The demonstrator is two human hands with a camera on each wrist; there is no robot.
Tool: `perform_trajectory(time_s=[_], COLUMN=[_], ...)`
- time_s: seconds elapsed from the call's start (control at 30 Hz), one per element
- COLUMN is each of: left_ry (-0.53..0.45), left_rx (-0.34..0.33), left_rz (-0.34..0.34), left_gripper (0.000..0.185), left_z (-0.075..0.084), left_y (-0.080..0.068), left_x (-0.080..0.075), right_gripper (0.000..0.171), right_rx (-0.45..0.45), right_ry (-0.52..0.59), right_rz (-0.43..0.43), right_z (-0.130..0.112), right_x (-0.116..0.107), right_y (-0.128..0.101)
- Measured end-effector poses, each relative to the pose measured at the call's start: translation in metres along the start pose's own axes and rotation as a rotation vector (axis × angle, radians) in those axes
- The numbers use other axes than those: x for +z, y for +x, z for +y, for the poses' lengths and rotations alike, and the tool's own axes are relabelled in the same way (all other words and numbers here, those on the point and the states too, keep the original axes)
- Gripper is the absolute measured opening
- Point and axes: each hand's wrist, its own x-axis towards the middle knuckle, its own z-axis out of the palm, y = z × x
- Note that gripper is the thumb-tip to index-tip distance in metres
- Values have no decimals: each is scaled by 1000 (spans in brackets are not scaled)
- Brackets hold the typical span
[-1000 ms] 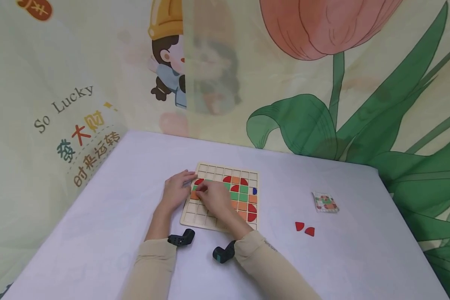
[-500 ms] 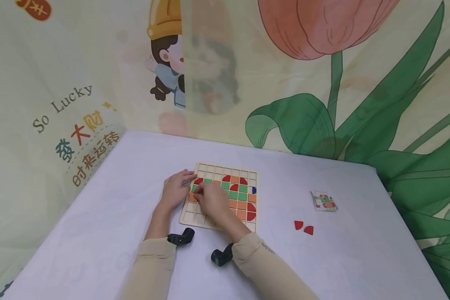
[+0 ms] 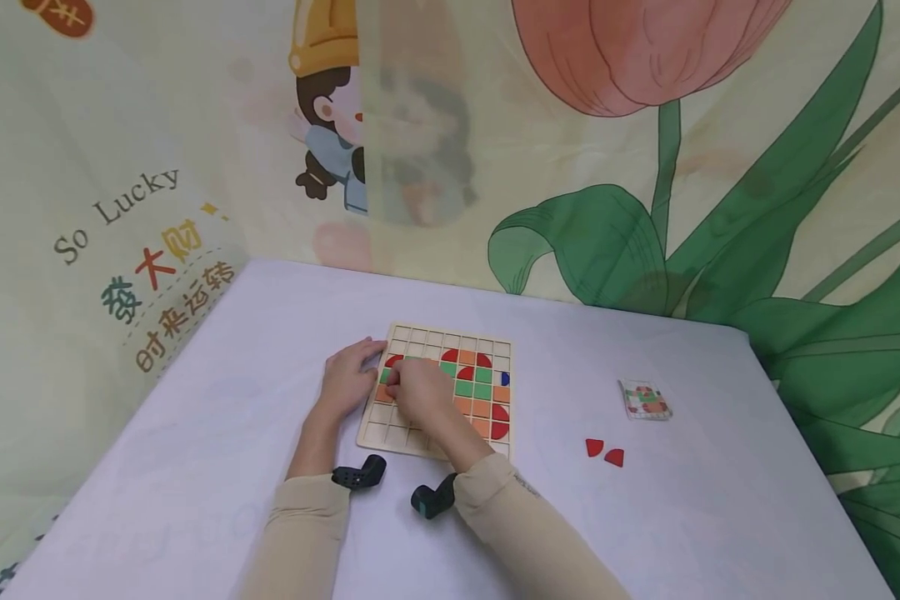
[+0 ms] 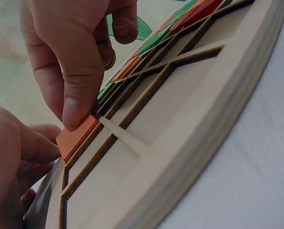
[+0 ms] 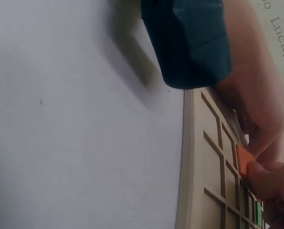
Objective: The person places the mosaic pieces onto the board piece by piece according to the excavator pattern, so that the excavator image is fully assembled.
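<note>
Now, the scene in lines:
Change: over the last second the right hand (image 3: 420, 392) has crept a little toward the left edge of the wooden grid board (image 3: 450, 333); the left hand (image 3: 348, 379) has hardly moved; the loose red pieces (image 3: 603, 452) lie as before; to my judgement the tile is being seated, not yet let go.
Orange tile (image 4: 75, 136): tilted at the lip of a cell on the board's left side, not flat in it.
Right hand: above the board, a fingertip (image 4: 75, 109) pressing on the tile; the other fingers curled.
Left hand: at the board's left edge; a finger touches the tile's near side; grip unclear.
Pattern card (image 3: 645, 400): well right of the board, beyond the red pieces.
</note>
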Motion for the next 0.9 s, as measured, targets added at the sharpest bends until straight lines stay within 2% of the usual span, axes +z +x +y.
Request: perform_trajectory(time_s=[0.3, 0.5, 0.6, 0.7, 0.9], left_ry=[-8, 9, -2, -3, -5], left_rx=[-9, -3, -9, -14, -31], left_rz=[-8, 11, 5, -4, 5], left_gripper=[48, 48, 49, 50, 50], left_z=[-1, -1, -1, -1, -1], left_y=[1, 0, 0, 0, 1], left_x=[0, 0, 2, 5, 4], right_gripper=[4, 31, 31, 26, 26], right_rx=[4, -46, -45, -12, 161], right_ry=[54, 134, 165, 153, 76], right_rz=[-18, -9, 1, -21, -78], right_z=[5, 19, 40, 72, 149], right_x=[4, -5, -23, -45, -76], right_y=[2, -10, -27, -48, -92])
